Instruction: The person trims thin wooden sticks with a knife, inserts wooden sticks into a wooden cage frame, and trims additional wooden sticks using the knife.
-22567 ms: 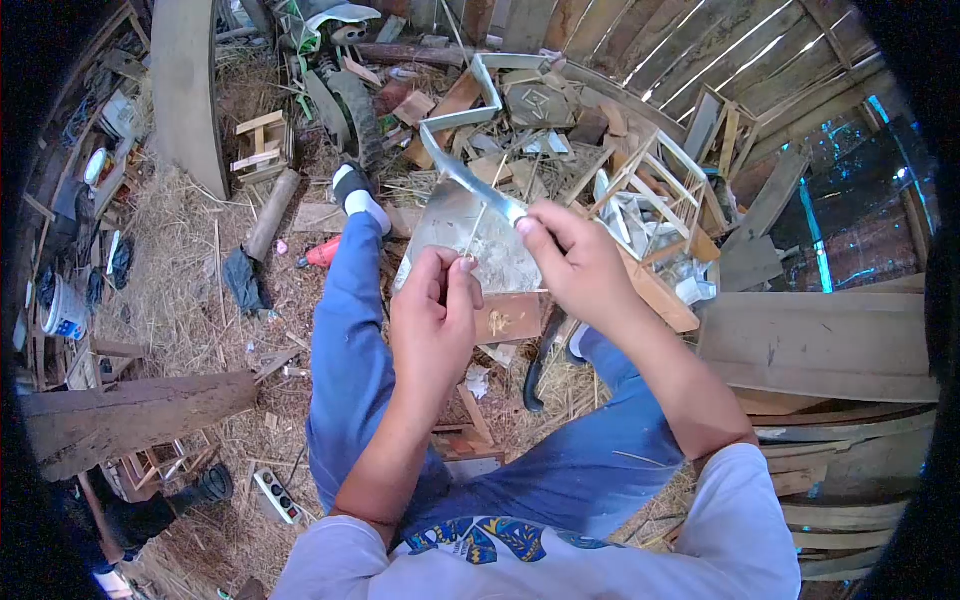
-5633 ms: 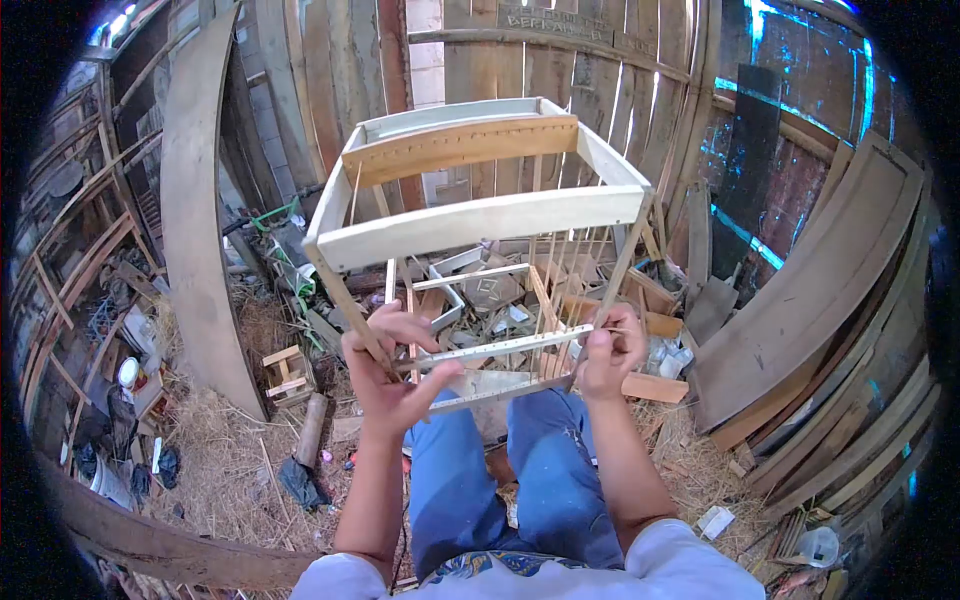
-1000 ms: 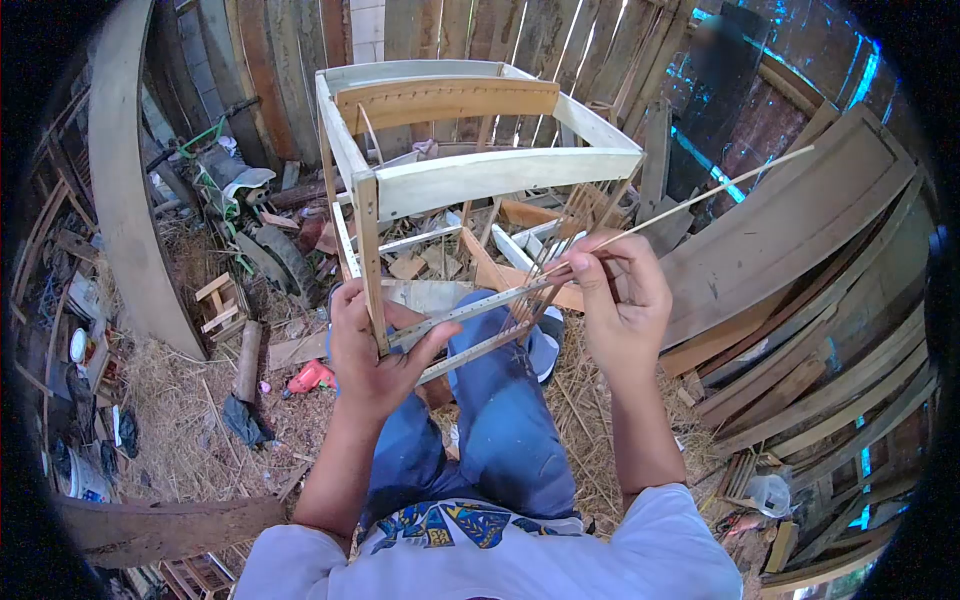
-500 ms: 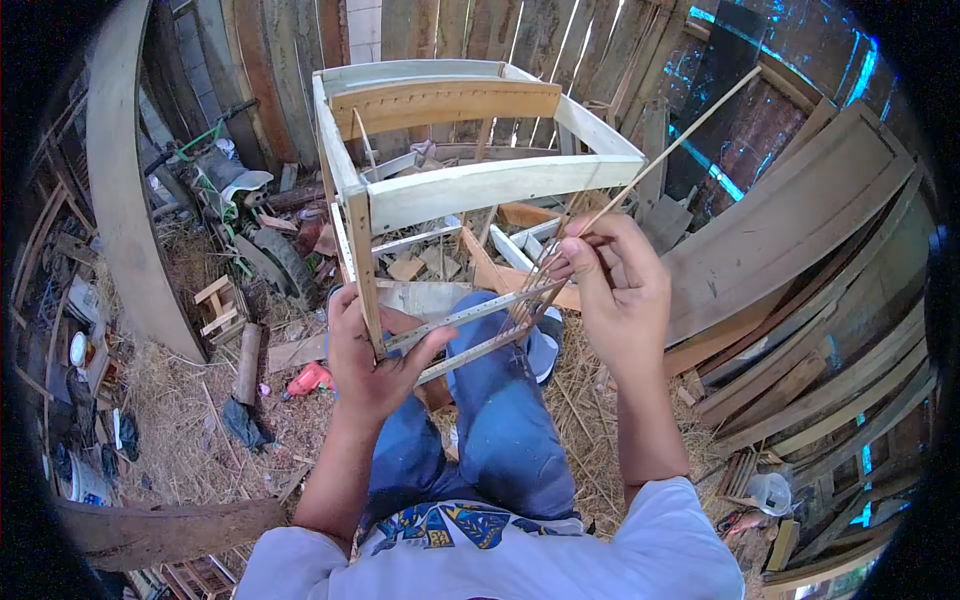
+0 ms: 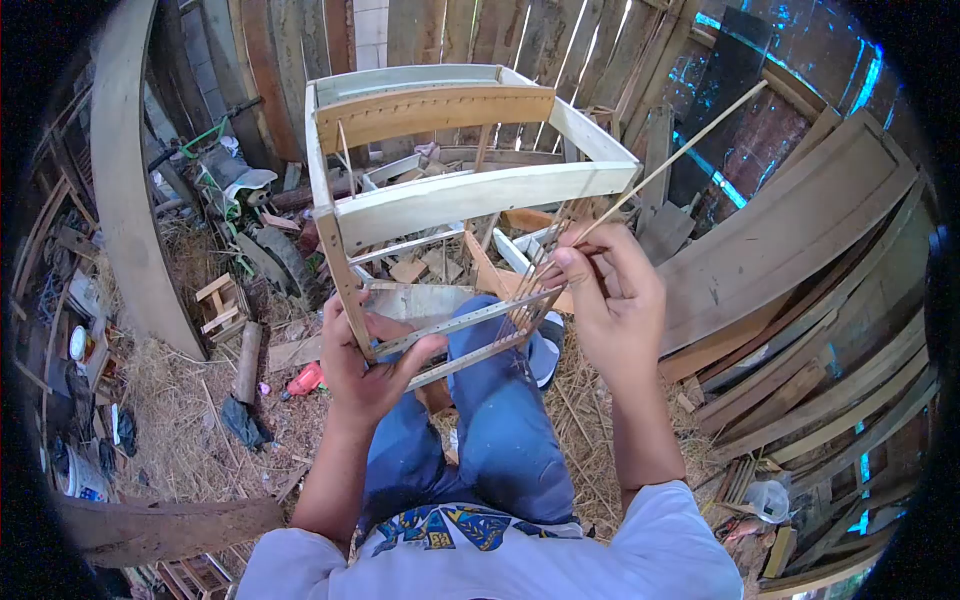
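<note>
A box-shaped wooden frame (image 5: 485,198) is held up above the person's knees, its pale slats toward the wall. My left hand (image 5: 368,358) is wrapped round the frame's lower left corner, the thumb along the lower rails. My right hand (image 5: 612,290) pinches a long thin stick (image 5: 690,148) between thumb and fingers, beside the frame's lower right corner. The stick slants up to the right, and its lower end is hidden at the fingertips. Several thin sticks (image 5: 528,290) stand between the rails just left of my right hand. Small holes dot the lower rail (image 5: 460,321).
Curved boards (image 5: 780,240) lean at the right, and a tall plank (image 5: 130,190) stands at the left. On the straw-covered floor lie a red tool (image 5: 304,380), a log (image 5: 248,362), a small wooden crate (image 5: 220,305) and a black bag (image 5: 241,422). A wheel (image 5: 284,256) is behind.
Since a second ago, the stick in my right hand has swung to a steeper slant. The frame has tilted and shifted slightly left, with my left hand still on its corner.
</note>
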Tool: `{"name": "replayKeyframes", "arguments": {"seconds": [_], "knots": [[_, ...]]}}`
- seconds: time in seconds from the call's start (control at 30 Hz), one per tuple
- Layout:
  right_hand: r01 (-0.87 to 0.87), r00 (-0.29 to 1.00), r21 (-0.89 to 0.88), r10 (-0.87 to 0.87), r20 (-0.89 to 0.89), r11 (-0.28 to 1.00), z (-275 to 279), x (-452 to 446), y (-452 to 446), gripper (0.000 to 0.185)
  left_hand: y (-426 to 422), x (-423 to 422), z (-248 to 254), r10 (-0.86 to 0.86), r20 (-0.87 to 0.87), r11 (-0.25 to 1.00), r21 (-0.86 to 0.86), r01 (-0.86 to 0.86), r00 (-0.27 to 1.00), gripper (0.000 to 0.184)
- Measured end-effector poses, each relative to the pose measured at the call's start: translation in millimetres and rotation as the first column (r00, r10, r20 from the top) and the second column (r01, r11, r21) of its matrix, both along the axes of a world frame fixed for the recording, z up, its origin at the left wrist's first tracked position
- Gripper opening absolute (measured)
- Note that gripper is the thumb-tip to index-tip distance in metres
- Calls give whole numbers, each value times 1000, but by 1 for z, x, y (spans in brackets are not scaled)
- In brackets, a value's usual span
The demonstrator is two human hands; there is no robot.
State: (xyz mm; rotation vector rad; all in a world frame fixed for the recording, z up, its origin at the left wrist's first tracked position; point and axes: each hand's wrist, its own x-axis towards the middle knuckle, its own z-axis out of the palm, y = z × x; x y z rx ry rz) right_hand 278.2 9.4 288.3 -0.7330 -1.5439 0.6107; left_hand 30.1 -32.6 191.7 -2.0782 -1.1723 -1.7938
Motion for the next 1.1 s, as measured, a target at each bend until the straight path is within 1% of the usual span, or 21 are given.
{"name": "replayKeyframes", "arguments": {"seconds": [0.03,0.1,0.2,0.23,0.27,0.3,0.37,0.4,0.5,0.57,0.6,0.67,0.73,0.77,0.8,0.93,1.0,1.1], "knots": [[-30,1000,-9,30,-10,1000,0,-2,0,8,-2,0,0,4,16,1000,-1,-4,1000,83],[-34,999,-22,35,11,999,1,-4,-1,9,-4,-2,-4,18,34,1000,-4,-17,999,83],[-38,997,-21,39,69,999,-2,-13,-1,8,-6,-12,-15,26,-40,1000,5,-25,999,86],[-37,994,-8,38,105,999,-3,-19,-1,8,-7,-12,-15,39,41,999,11,-40,998,78],[-81,994,-53,84,68,995,-2,-27,-3,9,-9,-15,-20,54,82,998,14,-55,995,74],[-94,993,-54,98,70,994,-1,-32,-4,9,-11,-17,-24,67,123,997,16,-70,990,70],[-50,952,72,26,306,996,-1,-41,-5,10,-15,-25,-41,92,218,995,-46,-84,972,70],[-40,953,52,23,304,998,-4,-49,-6,10,-17,-29,-44,107,249,993,-67,-93,963,69],[-50,942,84,19,335,995,-14,-64,-1,10,-24,-35,-47,194,221,981,-38,-190,956,72],[-70,930,92,31,366,993,-22,-74,3,9,-27,-39,-53,230,126,973,6,-233,965,72],[-77,920,111,27,392,991,-25,-78,5,8,-28,-41,-55,239,132,970,-2,-241,962,72],[-80,905,100,30,424,992,-31,-84,7,7,-29,-44,-58,272,83,960,40,-276,959,69],[-83,889,91,32,456,992,-38,-88,11,6,-30,-44,-60,293,117,955,10,-296,949,67],[-64,877,103,6,481,993,-43,-90,14,6,-30,-44,-61,306,145,952,-10,-307,941,65],[-44,864,118,-21,504,992,-45,-91,16,6,-33,-45,-46,346,6,938,2,-346,938,71],[-39,844,101,-21,535,994,-49,-96,23,7,-37,-40,-41,340,29,939,-65,-337,940,65],[-31,828,106,-34,560,994,-50,-98,25,8,-36,-38,-40,365,24,931,-4,-365,931,65],[-15,801,102,-49,597,995,-49,-100,24,9,-37,-33,-39,395,28,918,2,-396,918,66]]}}
